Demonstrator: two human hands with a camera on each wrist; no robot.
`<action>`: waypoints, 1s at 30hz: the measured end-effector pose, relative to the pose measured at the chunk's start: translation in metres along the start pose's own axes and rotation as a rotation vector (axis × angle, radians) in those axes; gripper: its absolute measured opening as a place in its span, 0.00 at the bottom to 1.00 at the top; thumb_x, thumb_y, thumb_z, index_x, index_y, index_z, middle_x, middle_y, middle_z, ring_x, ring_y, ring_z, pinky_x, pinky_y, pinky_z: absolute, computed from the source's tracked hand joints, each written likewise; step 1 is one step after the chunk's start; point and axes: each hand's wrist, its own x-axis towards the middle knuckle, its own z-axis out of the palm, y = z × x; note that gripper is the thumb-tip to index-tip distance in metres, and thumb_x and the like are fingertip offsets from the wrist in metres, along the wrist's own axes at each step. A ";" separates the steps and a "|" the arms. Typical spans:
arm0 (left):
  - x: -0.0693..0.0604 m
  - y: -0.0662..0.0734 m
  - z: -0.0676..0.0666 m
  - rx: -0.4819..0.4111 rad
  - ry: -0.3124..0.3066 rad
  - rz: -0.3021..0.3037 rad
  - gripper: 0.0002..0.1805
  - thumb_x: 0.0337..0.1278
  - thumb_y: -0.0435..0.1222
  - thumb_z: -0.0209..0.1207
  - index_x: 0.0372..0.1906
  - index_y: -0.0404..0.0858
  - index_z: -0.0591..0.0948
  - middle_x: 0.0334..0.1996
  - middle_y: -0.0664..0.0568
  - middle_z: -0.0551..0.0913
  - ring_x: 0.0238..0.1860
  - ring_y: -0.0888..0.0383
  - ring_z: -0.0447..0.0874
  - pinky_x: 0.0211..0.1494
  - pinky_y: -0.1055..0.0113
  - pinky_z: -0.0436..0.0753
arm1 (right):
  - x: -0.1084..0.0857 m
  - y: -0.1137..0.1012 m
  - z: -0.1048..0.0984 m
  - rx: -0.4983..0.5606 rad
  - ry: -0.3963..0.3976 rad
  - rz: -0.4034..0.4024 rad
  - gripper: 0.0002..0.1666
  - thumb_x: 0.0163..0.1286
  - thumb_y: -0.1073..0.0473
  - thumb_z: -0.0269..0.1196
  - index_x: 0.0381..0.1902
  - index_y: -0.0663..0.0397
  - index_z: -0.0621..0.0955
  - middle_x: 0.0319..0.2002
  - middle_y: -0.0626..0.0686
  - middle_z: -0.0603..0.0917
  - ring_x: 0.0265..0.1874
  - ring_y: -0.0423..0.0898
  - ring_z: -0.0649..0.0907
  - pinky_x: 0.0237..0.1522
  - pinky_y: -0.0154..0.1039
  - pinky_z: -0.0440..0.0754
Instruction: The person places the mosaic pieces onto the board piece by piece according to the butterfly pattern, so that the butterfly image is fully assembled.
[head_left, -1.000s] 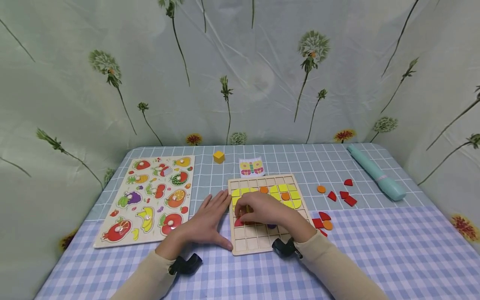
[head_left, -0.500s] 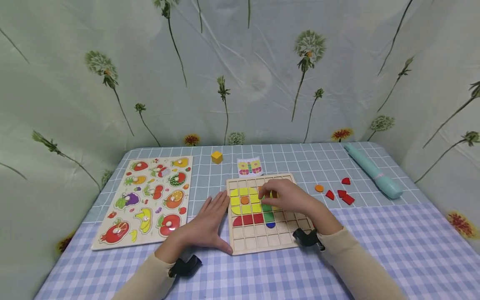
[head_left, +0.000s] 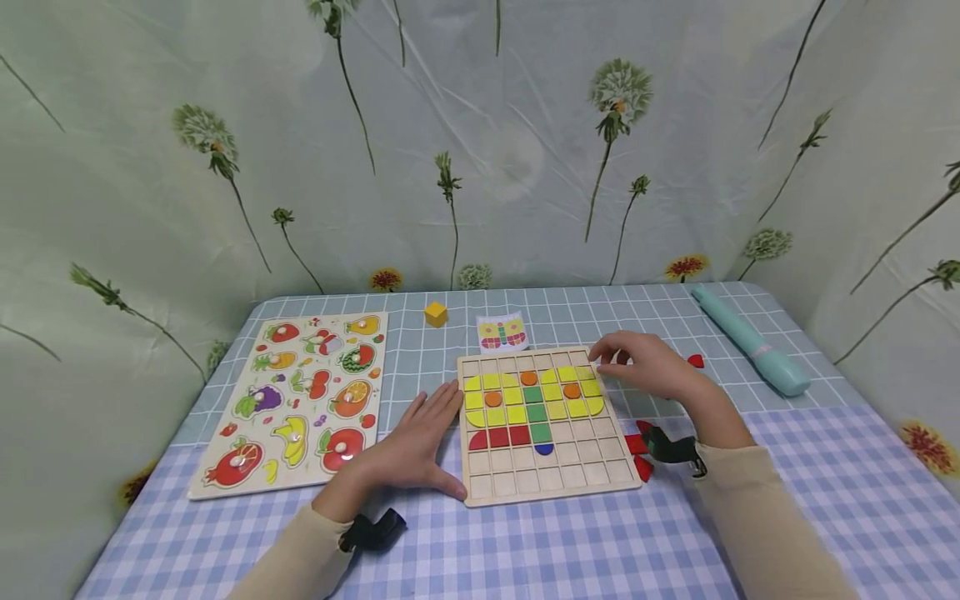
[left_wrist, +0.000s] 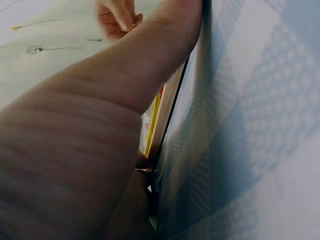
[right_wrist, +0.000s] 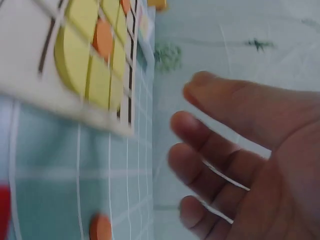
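A wooden grid board lies on the table, holding yellow pieces, orange discs, a column of green squares, a red row at left and a blue piece at the column's foot. My left hand is spread flat, its fingertips and thumb against the board's left edge. Above the board's upper right edge hovers my right hand, fingers loosely bent. Nothing sits between them in the right wrist view, where an orange disc lies on the table below. The right hand hides some loose pieces in the head view.
Behind the board is a small butterfly picture card. A fruit puzzle board occupies the left side. A yellow cube stands at the back, a teal tube-like object at right. Loose red pieces lie right of the board.
My right hand has moved right, from over the red row, across the green column, to beyond the yellow pieces. The red row and green column are now uncovered. My left hand has stayed put.
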 end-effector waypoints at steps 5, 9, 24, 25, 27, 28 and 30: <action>0.000 -0.001 -0.001 -0.021 0.007 0.001 0.74 0.32 0.66 0.74 0.80 0.37 0.48 0.82 0.47 0.43 0.83 0.49 0.35 0.83 0.42 0.38 | -0.006 0.024 -0.011 0.008 -0.040 0.074 0.15 0.69 0.60 0.65 0.53 0.55 0.82 0.43 0.55 0.82 0.41 0.50 0.78 0.33 0.36 0.80; 0.001 -0.002 -0.001 -0.037 0.014 -0.001 0.73 0.32 0.66 0.74 0.80 0.37 0.49 0.82 0.47 0.45 0.83 0.49 0.36 0.83 0.43 0.38 | -0.008 0.041 -0.017 0.001 -0.063 0.113 0.16 0.68 0.59 0.66 0.53 0.57 0.82 0.43 0.56 0.83 0.39 0.49 0.78 0.35 0.36 0.80; 0.001 -0.003 -0.001 -0.032 0.032 -0.002 0.72 0.32 0.66 0.74 0.80 0.38 0.51 0.82 0.47 0.47 0.83 0.49 0.39 0.83 0.44 0.39 | -0.017 0.080 -0.020 0.045 -0.201 0.160 0.16 0.61 0.66 0.68 0.48 0.55 0.82 0.44 0.57 0.82 0.38 0.49 0.78 0.39 0.38 0.81; 0.001 -0.003 0.000 -0.031 0.032 -0.001 0.72 0.32 0.66 0.74 0.80 0.38 0.51 0.82 0.47 0.47 0.83 0.49 0.39 0.83 0.44 0.39 | -0.018 0.081 -0.020 0.047 -0.204 0.156 0.15 0.61 0.67 0.68 0.47 0.55 0.82 0.44 0.57 0.82 0.37 0.49 0.77 0.39 0.38 0.80; 0.001 -0.003 0.000 -0.033 0.035 0.003 0.72 0.32 0.66 0.74 0.80 0.38 0.51 0.82 0.47 0.47 0.83 0.49 0.39 0.83 0.44 0.39 | -0.018 0.081 -0.021 0.050 -0.206 0.147 0.15 0.60 0.69 0.67 0.46 0.55 0.83 0.43 0.57 0.82 0.37 0.49 0.77 0.38 0.38 0.80; 0.001 -0.003 0.000 -0.033 0.034 0.004 0.72 0.32 0.66 0.74 0.80 0.38 0.51 0.82 0.47 0.47 0.83 0.49 0.39 0.83 0.44 0.39 | -0.019 0.082 -0.021 0.052 -0.207 0.145 0.15 0.60 0.70 0.66 0.45 0.55 0.83 0.43 0.57 0.82 0.38 0.49 0.77 0.38 0.38 0.80; 0.001 -0.003 0.000 -0.035 0.033 0.007 0.72 0.32 0.66 0.74 0.80 0.38 0.51 0.82 0.47 0.47 0.83 0.49 0.39 0.83 0.44 0.39 | -0.019 0.082 -0.020 0.054 -0.213 0.142 0.14 0.60 0.70 0.65 0.44 0.54 0.84 0.44 0.56 0.82 0.38 0.49 0.77 0.38 0.38 0.80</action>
